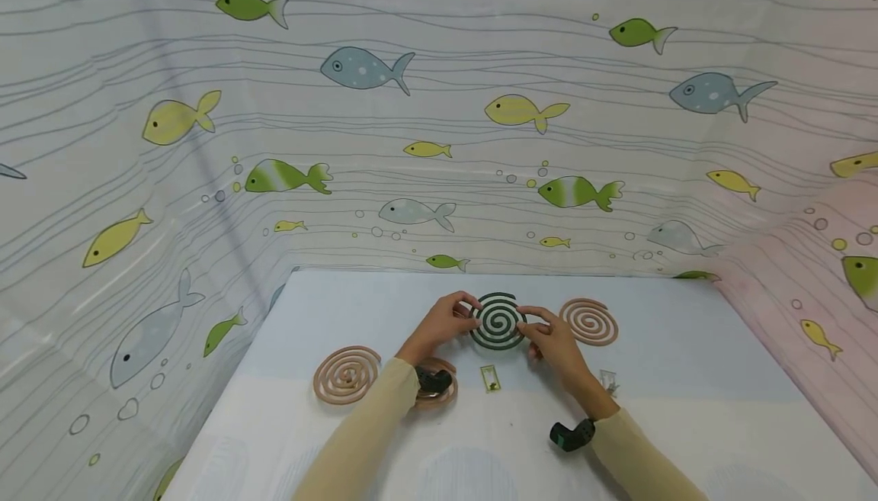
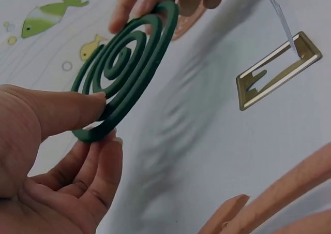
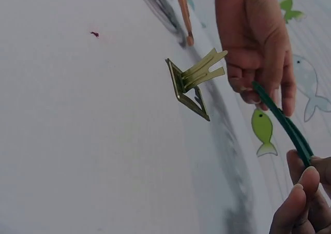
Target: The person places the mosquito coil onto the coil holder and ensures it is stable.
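A dark green mosquito coil (image 1: 498,323) is held up off the table between both hands. My left hand (image 1: 444,323) pinches its left edge, the thumb on one face and the curled fingers behind, as the left wrist view shows. The right hand (image 1: 557,342) pinches the opposite edge between thumb and fingers. In the right wrist view the coil (image 3: 289,128) appears nearly edge-on. Below it on the table lies a small gold-coloured metal coil stand (image 3: 204,73) with a forked tongue bent upward.
Brown coils lie about: one at left (image 1: 319,379), one partly hidden under the left forearm (image 1: 449,394), one right of the green coil (image 1: 590,323). A silvery stand (image 1: 609,384) sits near the right wrist. Fish-patterned sheeting (image 1: 425,181) walls the white table.
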`<state>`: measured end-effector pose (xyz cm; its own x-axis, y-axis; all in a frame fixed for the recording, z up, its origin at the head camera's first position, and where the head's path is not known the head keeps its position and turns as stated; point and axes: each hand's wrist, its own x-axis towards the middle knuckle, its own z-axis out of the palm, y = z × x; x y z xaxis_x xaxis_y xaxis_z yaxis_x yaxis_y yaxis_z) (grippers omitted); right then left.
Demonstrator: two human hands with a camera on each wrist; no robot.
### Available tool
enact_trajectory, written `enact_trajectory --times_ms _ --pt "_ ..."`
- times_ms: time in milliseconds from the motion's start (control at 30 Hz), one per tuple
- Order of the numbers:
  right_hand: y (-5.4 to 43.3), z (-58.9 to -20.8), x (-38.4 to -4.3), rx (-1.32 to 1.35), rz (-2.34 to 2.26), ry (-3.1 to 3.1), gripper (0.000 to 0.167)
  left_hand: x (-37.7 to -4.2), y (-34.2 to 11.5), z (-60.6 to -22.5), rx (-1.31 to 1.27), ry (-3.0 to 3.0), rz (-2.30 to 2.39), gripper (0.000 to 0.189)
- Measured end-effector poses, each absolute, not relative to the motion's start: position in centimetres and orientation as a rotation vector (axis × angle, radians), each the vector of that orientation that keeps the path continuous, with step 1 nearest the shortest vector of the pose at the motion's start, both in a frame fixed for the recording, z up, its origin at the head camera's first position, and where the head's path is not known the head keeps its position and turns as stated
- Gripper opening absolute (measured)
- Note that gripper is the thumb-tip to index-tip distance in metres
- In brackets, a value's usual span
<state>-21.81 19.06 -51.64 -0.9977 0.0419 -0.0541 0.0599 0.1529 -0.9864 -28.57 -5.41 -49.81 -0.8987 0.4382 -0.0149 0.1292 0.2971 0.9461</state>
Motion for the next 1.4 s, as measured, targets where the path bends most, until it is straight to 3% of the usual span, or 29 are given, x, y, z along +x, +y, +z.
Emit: enact_trajectory --times_ms 1400 --pt "17.8 -50.7 -19.5 -0.049 -2.043 2.277 0.04 -24.4 -6.8 -48.1 0.63 2.213 1.688 0.02"
